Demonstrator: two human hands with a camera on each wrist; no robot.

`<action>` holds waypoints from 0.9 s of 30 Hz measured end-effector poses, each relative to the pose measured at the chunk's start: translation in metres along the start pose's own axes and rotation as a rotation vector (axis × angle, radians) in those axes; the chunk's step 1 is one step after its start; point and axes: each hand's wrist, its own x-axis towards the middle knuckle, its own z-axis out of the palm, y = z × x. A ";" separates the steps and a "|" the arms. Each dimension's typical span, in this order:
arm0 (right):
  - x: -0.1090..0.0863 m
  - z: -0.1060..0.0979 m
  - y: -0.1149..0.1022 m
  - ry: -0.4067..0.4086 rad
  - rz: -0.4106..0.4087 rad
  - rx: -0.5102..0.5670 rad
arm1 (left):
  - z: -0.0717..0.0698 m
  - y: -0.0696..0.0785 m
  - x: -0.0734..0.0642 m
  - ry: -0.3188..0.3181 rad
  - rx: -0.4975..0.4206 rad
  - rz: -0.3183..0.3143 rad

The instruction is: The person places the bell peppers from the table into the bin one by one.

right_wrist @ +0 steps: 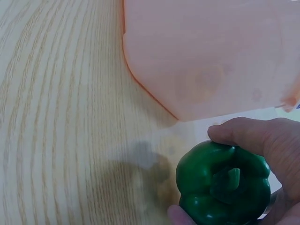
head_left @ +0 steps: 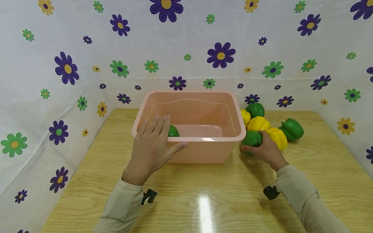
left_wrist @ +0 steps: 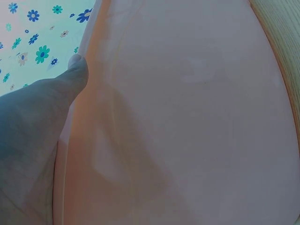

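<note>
My right hand (head_left: 269, 151) grips a green bell pepper (head_left: 252, 138) just off the right end of a pink plastic bin (head_left: 201, 152). In the right wrist view that green pepper (right_wrist: 222, 183) shows its stem side, with thumb and fingers around it. My left hand (head_left: 150, 147) lies over the bin's front rim at the left, fingers straight and pointing inward. Its thumb (left_wrist: 77, 77) extends along the rim in the left wrist view. Inside the bin, partly hidden by the left hand and front wall, is another green pepper (head_left: 174, 131).
Right of the bin, yellow peppers (head_left: 258, 123) cluster with a green pepper (head_left: 255, 110) behind them. Another green pepper (head_left: 292, 129) lies farther right. Everything stands on a wooden table (head_left: 180, 200), with a flower-print cloth (head_left: 186, 38) hanging behind and at both sides.
</note>
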 end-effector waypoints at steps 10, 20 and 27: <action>0.000 -0.006 -0.004 0.016 -0.008 -0.004 | 0.000 0.000 0.000 0.003 0.004 0.004; -0.003 -0.012 -0.011 0.023 -0.025 0.024 | 0.001 -0.001 0.000 0.003 -0.009 0.004; -0.006 -0.016 -0.016 0.039 -0.036 0.031 | 0.000 0.000 0.000 -0.006 -0.016 0.003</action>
